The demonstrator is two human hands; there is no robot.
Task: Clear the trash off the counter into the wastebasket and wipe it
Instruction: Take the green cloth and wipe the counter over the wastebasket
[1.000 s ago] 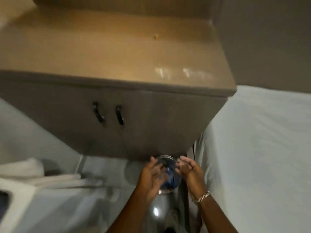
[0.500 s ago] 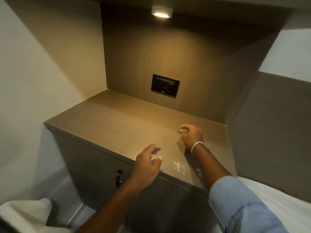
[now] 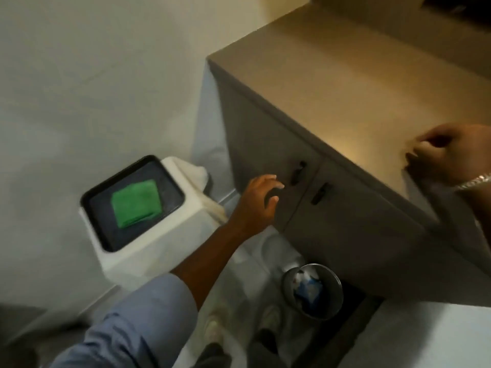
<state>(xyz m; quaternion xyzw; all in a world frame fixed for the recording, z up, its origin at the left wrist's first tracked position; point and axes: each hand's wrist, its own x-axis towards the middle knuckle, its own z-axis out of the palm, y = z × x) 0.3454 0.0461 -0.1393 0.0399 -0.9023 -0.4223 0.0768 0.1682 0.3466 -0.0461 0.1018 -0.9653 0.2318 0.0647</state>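
Down on the floor near my feet sits the round metal wastebasket [image 3: 313, 292], close against the base of the cabinet [image 3: 332, 208]; it holds crumpled white and blue trash. Left of it stands a white bin [image 3: 159, 243] with a dark tray-like top [image 3: 101, 221], and a folded green cloth [image 3: 136, 202] lies flat in that tray. More white fabric bunches at the bin's far side. My left hand [image 3: 259, 201] hangs in front of the cabinet door, fingers loosely spread, nothing in it, just short of the dark door handle [image 3: 297, 172]. My right hand [image 3: 451, 155] is at the right edge over the brown counter [image 3: 358, 83], fingers curled in; blurred, so I cannot tell if it pinches anything. Bracelet [image 3: 475, 181] on that wrist. Counter surface looks bare where it shows. Blue sleeve [image 3: 138, 322] on my left arm, near bottom.
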